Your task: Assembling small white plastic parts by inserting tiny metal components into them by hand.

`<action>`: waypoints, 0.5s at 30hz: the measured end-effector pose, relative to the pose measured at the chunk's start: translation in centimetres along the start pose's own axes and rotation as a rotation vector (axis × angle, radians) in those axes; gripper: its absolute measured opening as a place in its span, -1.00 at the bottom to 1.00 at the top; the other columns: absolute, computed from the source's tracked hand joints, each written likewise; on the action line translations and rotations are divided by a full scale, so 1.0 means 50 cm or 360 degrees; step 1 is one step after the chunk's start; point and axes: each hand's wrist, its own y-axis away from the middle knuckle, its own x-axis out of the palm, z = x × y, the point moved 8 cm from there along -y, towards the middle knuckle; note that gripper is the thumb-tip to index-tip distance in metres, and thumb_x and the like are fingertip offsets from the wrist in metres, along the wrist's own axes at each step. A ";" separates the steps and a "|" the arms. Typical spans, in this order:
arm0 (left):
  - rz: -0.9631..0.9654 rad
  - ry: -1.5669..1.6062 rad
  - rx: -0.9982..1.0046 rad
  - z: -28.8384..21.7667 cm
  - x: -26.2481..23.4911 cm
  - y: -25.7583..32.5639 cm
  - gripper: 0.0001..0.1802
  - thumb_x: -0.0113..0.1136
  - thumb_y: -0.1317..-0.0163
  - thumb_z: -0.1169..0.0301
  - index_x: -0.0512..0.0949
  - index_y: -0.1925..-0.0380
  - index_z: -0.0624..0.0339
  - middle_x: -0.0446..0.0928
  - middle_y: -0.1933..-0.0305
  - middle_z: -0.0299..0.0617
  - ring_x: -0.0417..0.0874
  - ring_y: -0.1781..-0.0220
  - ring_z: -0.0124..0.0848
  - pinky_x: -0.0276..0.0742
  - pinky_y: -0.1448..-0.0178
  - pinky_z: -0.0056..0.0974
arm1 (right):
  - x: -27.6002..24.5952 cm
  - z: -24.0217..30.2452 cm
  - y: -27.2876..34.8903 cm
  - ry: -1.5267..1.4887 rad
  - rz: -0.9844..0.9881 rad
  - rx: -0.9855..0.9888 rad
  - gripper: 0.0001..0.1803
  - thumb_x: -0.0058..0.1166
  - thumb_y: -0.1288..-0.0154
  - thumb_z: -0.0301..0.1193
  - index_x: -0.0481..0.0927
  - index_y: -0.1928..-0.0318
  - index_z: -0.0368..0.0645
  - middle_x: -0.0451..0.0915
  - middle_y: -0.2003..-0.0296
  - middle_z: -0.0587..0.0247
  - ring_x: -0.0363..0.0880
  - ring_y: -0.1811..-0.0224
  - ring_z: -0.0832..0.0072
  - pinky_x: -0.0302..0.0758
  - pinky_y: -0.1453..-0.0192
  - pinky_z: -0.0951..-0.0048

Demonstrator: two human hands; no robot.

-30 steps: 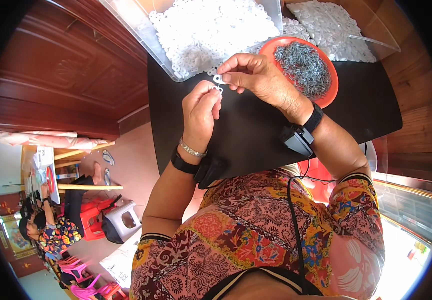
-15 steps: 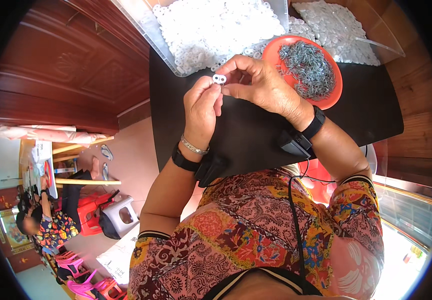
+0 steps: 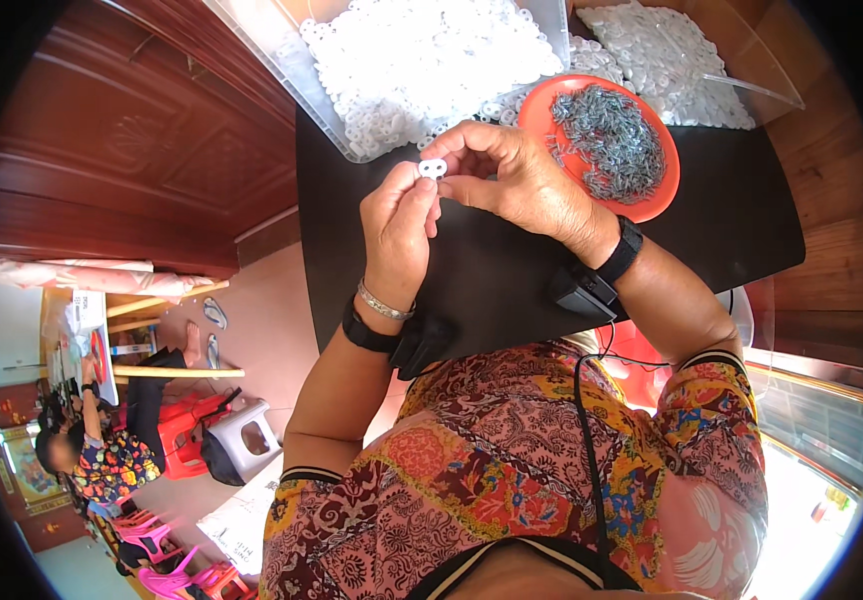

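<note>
Between thumb and finger, my left hand (image 3: 399,222) pinches a small white plastic piece (image 3: 433,169) with two dark holes. My right hand (image 3: 517,180) comes in from the right, its thumb and forefinger closed at the piece's edge. Whether a nail also sits in those fingertips is too small to tell. Just beyond the hands stands a clear plastic bin (image 3: 357,150) heaped with similar white pieces. An orange-red plate (image 3: 564,160) piled with grey metal nails (image 3: 614,140) lies beside my right wrist.
A dark table (image 3: 732,200) spreads under my hands. More white pieces (image 3: 652,60) fill a clear container at the back right. Black devices with cables (image 3: 584,292) hang by my wrists at the table's near edge. At the far left, another person (image 3: 117,450) sits near stools.
Both hands have shifted slightly down and left with the white piece. Its two-holed face has tilted a little, and the fingers remain pinched around it.
</note>
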 end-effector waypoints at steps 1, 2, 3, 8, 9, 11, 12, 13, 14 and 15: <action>-0.0006 0.0010 -0.0003 0.000 -0.001 0.000 -0.79 -0.08 -0.31 0.39 0.45 0.44 0.24 0.33 0.62 -0.38 0.26 0.62 -0.65 0.13 0.54 -0.53 | -0.001 0.004 0.000 0.0073 -0.0012 -0.0018 -0.74 0.23 -0.13 -0.55 0.56 0.13 -0.18 0.57 0.42 0.44 0.49 0.35 0.75 0.46 0.24 0.65; -0.0005 0.0010 -0.0004 -0.002 0.001 0.000 -0.79 -0.08 -0.31 0.39 0.45 0.44 0.24 0.33 0.62 -0.38 0.26 0.62 -0.65 0.13 0.54 -0.53 | -0.002 0.009 0.001 0.0072 -0.0014 -0.0018 -0.74 0.23 -0.13 -0.55 0.56 0.13 -0.18 0.57 0.42 0.44 0.49 0.35 0.75 0.46 0.24 0.65; -0.0036 0.0023 -0.0036 -0.002 0.001 0.001 -0.80 -0.07 -0.30 0.39 0.46 0.43 0.26 0.34 0.62 -0.37 0.27 0.62 -0.65 0.14 0.54 -0.53 | -0.002 0.018 0.002 0.0202 -0.0019 -0.0051 -0.73 0.24 -0.11 -0.55 0.56 0.13 -0.18 0.57 0.42 0.41 0.51 0.36 0.72 0.47 0.25 0.63; -0.0063 0.0054 -0.0072 0.004 -0.001 0.002 -0.80 -0.05 -0.30 0.39 0.49 0.38 0.29 0.35 0.62 -0.36 0.28 0.62 -0.64 0.14 0.54 -0.53 | 0.001 0.047 0.005 0.0617 -0.0073 -0.0217 -0.69 0.26 -0.04 -0.55 0.57 0.14 -0.20 0.60 0.40 0.26 0.59 0.38 0.55 0.52 0.29 0.53; -0.0049 0.0033 -0.0075 0.005 0.000 0.001 -0.79 -0.06 -0.30 0.38 0.48 0.39 0.29 0.35 0.63 -0.36 0.28 0.63 -0.64 0.14 0.54 -0.53 | 0.003 0.052 0.006 0.0690 -0.0077 -0.0275 -0.69 0.26 -0.03 -0.53 0.57 0.15 -0.20 0.60 0.38 0.21 0.61 0.37 0.45 0.54 0.29 0.48; -0.0033 0.0013 -0.0080 0.008 0.000 -0.001 -0.78 -0.06 -0.30 0.36 0.48 0.41 0.28 0.34 0.64 -0.36 0.28 0.63 -0.64 0.14 0.55 -0.53 | 0.003 0.057 0.007 0.0763 -0.0083 -0.0332 -0.69 0.27 -0.01 -0.52 0.58 0.16 -0.20 0.60 0.36 0.16 0.63 0.35 0.35 0.55 0.28 0.43; -0.0041 0.0033 -0.0072 0.009 -0.003 -0.001 -0.76 -0.07 -0.31 0.35 0.47 0.42 0.27 0.33 0.64 -0.36 0.27 0.64 -0.64 0.14 0.55 -0.53 | 0.007 0.064 0.008 0.0846 -0.0071 -0.0416 -0.69 0.27 -0.02 -0.50 0.58 0.16 -0.19 0.60 0.35 0.15 0.63 0.34 0.30 0.56 0.28 0.40; -0.0048 0.0053 -0.0064 0.010 -0.006 -0.002 -0.75 -0.08 -0.31 0.33 0.46 0.43 0.27 0.33 0.65 -0.37 0.27 0.64 -0.64 0.13 0.55 -0.52 | 0.011 0.071 0.011 0.0928 -0.0059 -0.0501 -0.70 0.27 -0.02 -0.49 0.58 0.17 -0.19 0.60 0.34 0.14 0.63 0.33 0.24 0.56 0.28 0.37; -0.0047 0.0053 -0.0066 0.014 -0.007 -0.005 -0.75 -0.08 -0.31 0.33 0.46 0.43 0.27 0.33 0.65 -0.37 0.27 0.64 -0.64 0.13 0.55 -0.52 | 0.010 0.074 0.011 0.0928 -0.0061 -0.0499 -0.70 0.27 -0.02 -0.49 0.58 0.17 -0.19 0.60 0.34 0.14 0.63 0.33 0.24 0.56 0.28 0.37; -0.0033 0.0077 -0.0058 0.017 -0.009 -0.007 -0.74 -0.08 -0.31 0.32 0.46 0.44 0.26 0.32 0.65 -0.37 0.27 0.64 -0.64 0.13 0.55 -0.52 | 0.013 0.076 0.012 0.0958 -0.0044 -0.0486 -0.70 0.27 -0.02 -0.47 0.58 0.17 -0.19 0.59 0.34 0.14 0.62 0.33 0.21 0.56 0.28 0.35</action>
